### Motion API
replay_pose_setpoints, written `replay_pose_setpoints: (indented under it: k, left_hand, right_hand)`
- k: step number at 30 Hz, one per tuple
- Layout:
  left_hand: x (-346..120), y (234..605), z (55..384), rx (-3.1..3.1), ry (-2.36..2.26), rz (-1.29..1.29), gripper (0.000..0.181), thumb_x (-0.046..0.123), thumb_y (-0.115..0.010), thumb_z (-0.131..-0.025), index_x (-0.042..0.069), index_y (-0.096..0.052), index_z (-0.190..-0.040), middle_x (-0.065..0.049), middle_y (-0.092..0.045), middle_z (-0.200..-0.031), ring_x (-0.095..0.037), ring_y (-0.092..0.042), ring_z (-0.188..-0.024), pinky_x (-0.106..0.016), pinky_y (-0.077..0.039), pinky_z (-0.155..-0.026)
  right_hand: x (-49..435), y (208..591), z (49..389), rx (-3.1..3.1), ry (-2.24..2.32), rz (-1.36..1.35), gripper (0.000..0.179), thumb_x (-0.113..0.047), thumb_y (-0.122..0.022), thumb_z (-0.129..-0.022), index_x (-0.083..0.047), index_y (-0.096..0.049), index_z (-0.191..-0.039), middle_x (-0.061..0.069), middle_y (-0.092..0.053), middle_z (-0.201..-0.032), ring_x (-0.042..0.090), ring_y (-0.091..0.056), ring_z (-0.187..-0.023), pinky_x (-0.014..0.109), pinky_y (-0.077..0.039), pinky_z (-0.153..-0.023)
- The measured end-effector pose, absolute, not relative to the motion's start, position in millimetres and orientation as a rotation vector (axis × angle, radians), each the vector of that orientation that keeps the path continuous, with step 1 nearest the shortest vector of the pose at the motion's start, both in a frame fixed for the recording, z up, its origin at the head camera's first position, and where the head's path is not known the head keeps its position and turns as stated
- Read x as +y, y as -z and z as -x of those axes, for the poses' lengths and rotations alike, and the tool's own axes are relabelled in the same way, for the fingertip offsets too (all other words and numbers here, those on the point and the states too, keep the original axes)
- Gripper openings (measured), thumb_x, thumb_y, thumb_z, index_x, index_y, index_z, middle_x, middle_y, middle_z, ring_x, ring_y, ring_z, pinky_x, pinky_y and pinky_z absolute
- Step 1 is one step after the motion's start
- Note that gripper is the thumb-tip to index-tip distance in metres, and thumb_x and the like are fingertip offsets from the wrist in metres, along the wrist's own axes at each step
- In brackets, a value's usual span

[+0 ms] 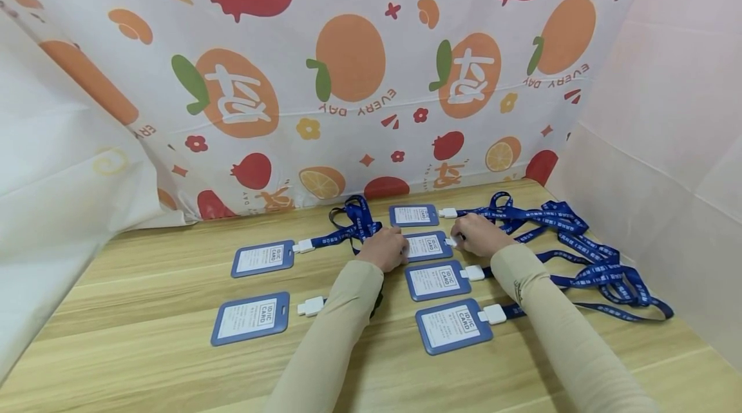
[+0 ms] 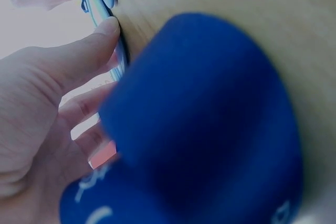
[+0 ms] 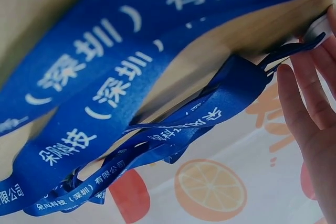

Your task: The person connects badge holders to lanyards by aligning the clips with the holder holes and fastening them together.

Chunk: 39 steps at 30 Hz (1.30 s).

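Note:
A blue ID card holder (image 1: 428, 246) lies second from the back in the right-hand column on the table. My left hand (image 1: 384, 249) pinches its left edge; in the left wrist view the thumb (image 2: 107, 27) presses on that edge. At the holder's other end, my right hand (image 1: 478, 234) grips the white clip (image 1: 451, 242) of its lanyard, largely covered by the fingers. Blue lanyard straps (image 3: 231, 90) with white lettering trail from the right hand in the right wrist view. A loose blue strap (image 2: 205, 114) fills much of the left wrist view.
Other card holders lie at the back (image 1: 413, 215) and nearer me (image 1: 438, 279) in the right column. Two more stand on the left, one (image 1: 263, 258) behind the other (image 1: 250, 318). Lanyards (image 1: 603, 271) heap at right. A fruit-print curtain (image 1: 359, 142) closes the back.

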<state>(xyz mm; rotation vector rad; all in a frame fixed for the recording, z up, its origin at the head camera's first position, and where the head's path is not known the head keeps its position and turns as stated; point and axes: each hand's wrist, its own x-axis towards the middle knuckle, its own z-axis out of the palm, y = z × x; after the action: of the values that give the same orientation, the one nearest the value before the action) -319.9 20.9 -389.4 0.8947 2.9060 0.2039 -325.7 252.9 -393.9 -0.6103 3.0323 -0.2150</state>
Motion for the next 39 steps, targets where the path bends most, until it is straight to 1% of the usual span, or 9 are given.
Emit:
replay_pose_setpoints:
  k: [19, 26, 31, 39]
  left_hand:
    - [22.7, 391.6, 319.4, 2.917, -0.179, -0.863, 0.014, 0.021, -0.077, -0.093, 0.012, -0.078, -0.104, -0.002, -0.06, -0.1, -0.02, -0.054, -0.096, -0.037, -0.051, -0.086]
    - [21.4, 391.7, 319.3, 2.918, -0.189, -0.887, 0.014, 0.02, -0.077, -0.093, 0.012, -0.078, -0.104, -0.002, -0.06, -0.1, -0.02, -0.054, -0.096, -0.036, -0.05, -0.088]
    - [21.1, 390.8, 319.6, 2.915, -0.197, -0.885, 0.014, 0.019, -0.077, -0.093, 0.012, -0.078, -0.105, -0.003, -0.061, -0.101, -0.021, -0.054, -0.097, -0.036, -0.049, -0.09]
    - [21.6, 389.8, 318.9, 2.914, -0.209, -0.887, 0.014, 0.02, -0.077, -0.092, 0.012, -0.078, -0.104, -0.003, -0.061, -0.101, -0.02, -0.054, -0.097, -0.036, -0.05, -0.088]
  right_hand:
    - [250.3, 393.7, 324.6, 3.035, 0.194, 0.615, 0.019, 0.005, -0.071, -0.089, 0.004, -0.076, -0.107, 0.015, -0.071, -0.107, 0.031, -0.067, -0.105, 0.044, -0.054, -0.091]
    - [250.1, 393.1, 326.2, 3.038, 0.208, 0.623, 0.017, 0.005, -0.071, -0.088, 0.003, -0.077, -0.104, 0.014, -0.072, -0.106, 0.028, -0.067, -0.1, 0.042, -0.055, -0.089]
    - [250.0, 392.4, 326.4, 3.035, 0.202, 0.625, 0.017, 0.005, -0.071, -0.089, 0.002, -0.077, -0.104, 0.014, -0.071, -0.106, 0.028, -0.066, -0.101, 0.043, -0.054, -0.09]
    - [250.7, 391.9, 324.4, 3.037, 0.192, 0.604, 0.017, 0.005, -0.071, -0.089, 0.002, -0.077, -0.105, 0.014, -0.071, -0.106, 0.029, -0.066, -0.102, 0.043, -0.054, -0.091]
